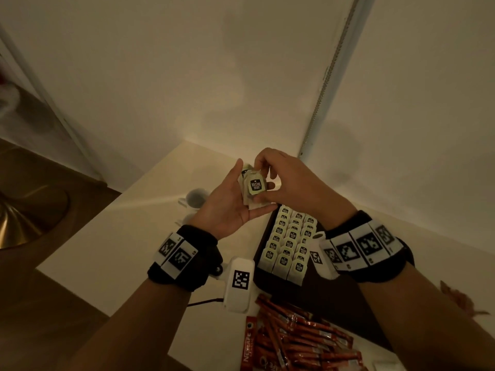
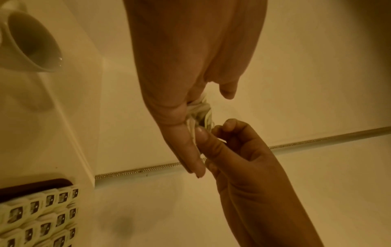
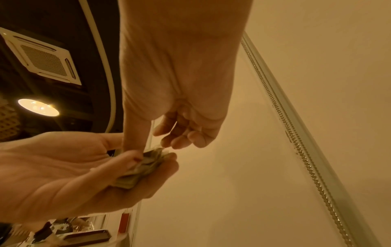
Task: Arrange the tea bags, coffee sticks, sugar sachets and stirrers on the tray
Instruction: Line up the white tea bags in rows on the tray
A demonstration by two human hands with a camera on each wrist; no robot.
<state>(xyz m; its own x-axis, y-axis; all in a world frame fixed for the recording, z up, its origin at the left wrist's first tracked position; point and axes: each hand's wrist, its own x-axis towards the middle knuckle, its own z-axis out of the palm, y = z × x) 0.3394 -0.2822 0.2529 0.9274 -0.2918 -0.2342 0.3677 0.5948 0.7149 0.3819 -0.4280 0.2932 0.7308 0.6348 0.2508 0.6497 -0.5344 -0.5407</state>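
Tea bags half hidden between left hand and right hand.

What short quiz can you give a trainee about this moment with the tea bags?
1. True or false: the coffee sticks already lie on the dark tray.
2. The small stack of tea bags rests in which hand? A left hand B right hand
3. How many columns of tea bags stand on the tray?

Key: 1 false, they lie beside it; 2 A; 3 three.
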